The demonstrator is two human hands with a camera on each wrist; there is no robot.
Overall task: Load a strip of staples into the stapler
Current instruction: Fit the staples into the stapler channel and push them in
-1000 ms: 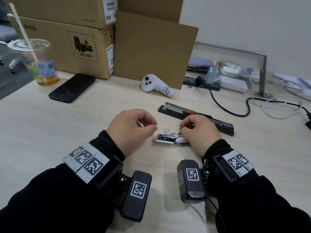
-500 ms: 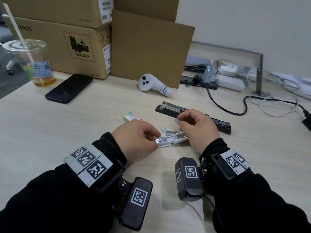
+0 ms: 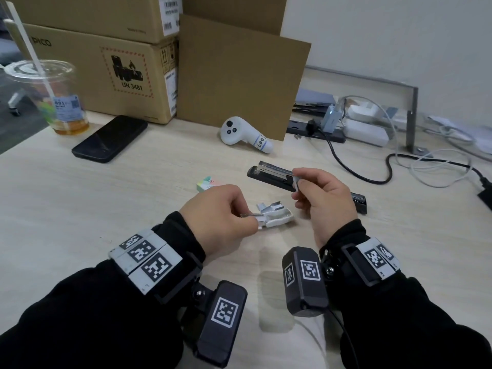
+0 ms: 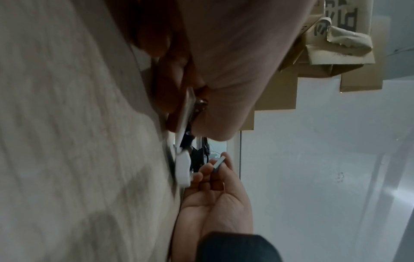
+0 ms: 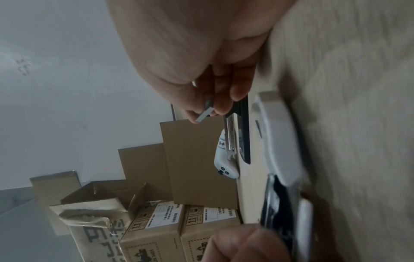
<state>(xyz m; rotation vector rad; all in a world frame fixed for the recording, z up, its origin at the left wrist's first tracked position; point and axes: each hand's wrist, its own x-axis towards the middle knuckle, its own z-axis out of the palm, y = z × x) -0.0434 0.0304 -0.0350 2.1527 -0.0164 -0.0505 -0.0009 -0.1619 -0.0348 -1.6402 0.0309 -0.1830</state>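
A small white stapler (image 3: 277, 218) lies opened on the desk, its metal staple channel facing up. My left hand (image 3: 253, 222) pinches the stapler's left end and holds it down. My right hand (image 3: 296, 182) hovers above and to the right of it, pinching a short grey strip of staples (image 3: 295, 181) between thumb and fingers. The strip (image 5: 205, 113) shows in the right wrist view, clear of the white stapler (image 5: 277, 138). In the left wrist view the strip (image 4: 218, 164) is just beyond the stapler (image 4: 182, 168). Loose staple pieces (image 3: 262, 207) lie by the stapler.
A long black stapler (image 3: 269, 177) lies just behind my right hand. A small colourful staple box (image 3: 207, 183) sits behind my left hand. Farther back are a white controller (image 3: 239, 131), a black phone (image 3: 110, 138), a drink cup (image 3: 53, 99), cardboard boxes (image 3: 127, 75) and cables (image 3: 372, 177) at the right.
My right hand has lifted off the white stapler with a strip of staples pinched in it. My left hand has moved onto the stapler's left end, uncovering the staple box.
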